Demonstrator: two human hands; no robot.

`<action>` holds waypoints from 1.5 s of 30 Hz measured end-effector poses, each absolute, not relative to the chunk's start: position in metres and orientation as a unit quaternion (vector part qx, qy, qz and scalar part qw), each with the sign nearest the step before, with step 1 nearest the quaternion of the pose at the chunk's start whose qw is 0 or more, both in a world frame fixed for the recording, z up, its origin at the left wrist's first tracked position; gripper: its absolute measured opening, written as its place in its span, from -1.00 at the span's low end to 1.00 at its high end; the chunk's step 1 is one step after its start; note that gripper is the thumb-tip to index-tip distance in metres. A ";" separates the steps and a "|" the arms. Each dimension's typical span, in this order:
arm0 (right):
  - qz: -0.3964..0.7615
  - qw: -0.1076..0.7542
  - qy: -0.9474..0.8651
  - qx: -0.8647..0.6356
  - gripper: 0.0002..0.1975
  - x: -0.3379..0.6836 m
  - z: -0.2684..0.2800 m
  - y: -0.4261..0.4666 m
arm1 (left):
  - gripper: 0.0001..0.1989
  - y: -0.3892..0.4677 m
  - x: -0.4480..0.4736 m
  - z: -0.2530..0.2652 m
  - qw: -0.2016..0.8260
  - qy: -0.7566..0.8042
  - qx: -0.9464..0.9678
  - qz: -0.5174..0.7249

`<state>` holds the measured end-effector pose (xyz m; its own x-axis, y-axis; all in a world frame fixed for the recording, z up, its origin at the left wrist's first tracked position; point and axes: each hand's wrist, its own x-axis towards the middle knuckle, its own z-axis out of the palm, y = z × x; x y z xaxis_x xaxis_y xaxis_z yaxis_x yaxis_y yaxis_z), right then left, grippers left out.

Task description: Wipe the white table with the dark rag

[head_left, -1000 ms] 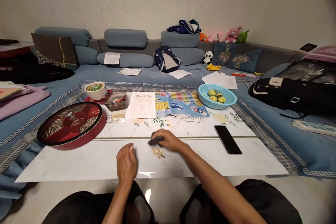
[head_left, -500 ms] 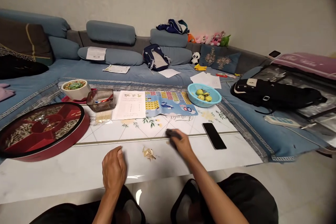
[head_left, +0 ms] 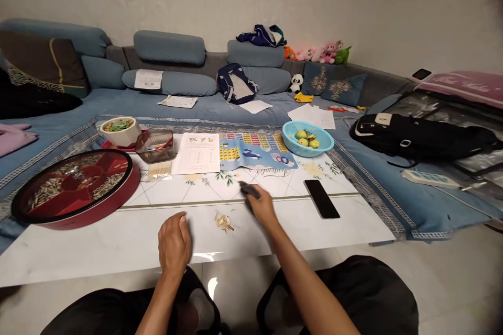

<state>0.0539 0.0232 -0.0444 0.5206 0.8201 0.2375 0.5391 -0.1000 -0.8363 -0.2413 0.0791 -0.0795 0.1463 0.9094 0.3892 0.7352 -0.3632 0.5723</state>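
My right hand (head_left: 262,207) grips a dark grey, elongated thing (head_left: 250,190) just above or on the white tabletop; its exact kind is unclear. Left of and nearer than this hand lies a small heap of pale shells (head_left: 223,222), with a stray bit beside it. My left hand (head_left: 175,241) rests at the table's near edge, left of the heap, its fingers curled in and the thumb on top. Nothing shows in it, though the undersides of the fingers are hidden.
A red divided snack tray (head_left: 118,200) with seeds stands left. Behind are a plant pot (head_left: 131,136), a brown plastic box (head_left: 157,157), a paper sheet (head_left: 198,159) and a blue printed mat (head_left: 267,162). A blue basket (head_left: 308,151) of fruit and a phone (head_left: 321,199) lie right.
My right hand has moved left and slightly away with the dark thing. A stray bit now shows by the heap. My left hand stays at the table edge; the view has shifted slightly.
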 end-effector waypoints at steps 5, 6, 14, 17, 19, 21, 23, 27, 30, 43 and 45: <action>0.058 0.401 -0.439 -0.802 -0.64 0.076 -0.046 0.002 | -0.51 0.078 -0.238 -0.079 0.117 0.557 0.742 0.354; 0.056 0.390 -0.451 -0.801 -0.64 0.065 -0.049 0.004 | -0.51 0.079 -0.238 -0.079 0.114 0.556 0.744 0.353; 0.157 0.417 -0.571 -0.690 -0.58 0.018 -0.045 0.033 | -0.51 0.080 -0.242 -0.080 0.125 0.539 0.753 0.356; 0.110 0.407 -0.522 -0.742 -0.60 0.058 -0.038 0.005 | -0.50 0.080 -0.241 -0.081 0.135 0.538 0.745 0.370; 0.061 0.364 -0.481 -0.795 -0.64 0.071 -0.039 -0.022 | -0.48 0.080 -0.241 -0.080 0.141 0.543 0.738 0.374; 0.050 0.337 -0.497 -0.798 -0.63 0.063 -0.044 -0.051 | -0.48 0.080 -0.243 -0.080 0.154 0.546 0.729 0.383; 0.085 0.343 -0.568 -0.744 -0.58 0.039 -0.049 -0.074 | -0.49 0.079 -0.246 -0.080 0.178 0.545 0.717 0.398; 0.154 0.335 -0.682 -0.632 -0.59 -0.012 -0.048 -0.082 | -0.49 0.078 -0.249 -0.079 0.189 0.539 0.716 0.401; 0.174 0.309 -0.726 -0.590 -0.62 -0.025 -0.040 -0.046 | -0.46 0.078 -0.247 -0.078 0.167 0.543 0.726 0.388; 0.132 0.289 -0.691 -0.649 -0.54 -0.081 -0.056 -0.037 | -0.50 0.076 -0.247 -0.079 0.169 0.540 0.717 0.406; 0.128 0.266 -0.699 -0.651 -0.59 -0.089 -0.055 -0.012 | -0.50 0.077 -0.248 -0.079 0.168 0.538 0.717 0.410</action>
<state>-0.0891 -0.0123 -0.0550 -0.0105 0.9786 0.2057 0.8429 0.1193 -0.5247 -0.2482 0.0771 -0.0792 0.0860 0.9092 0.4074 0.6339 -0.3653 0.6816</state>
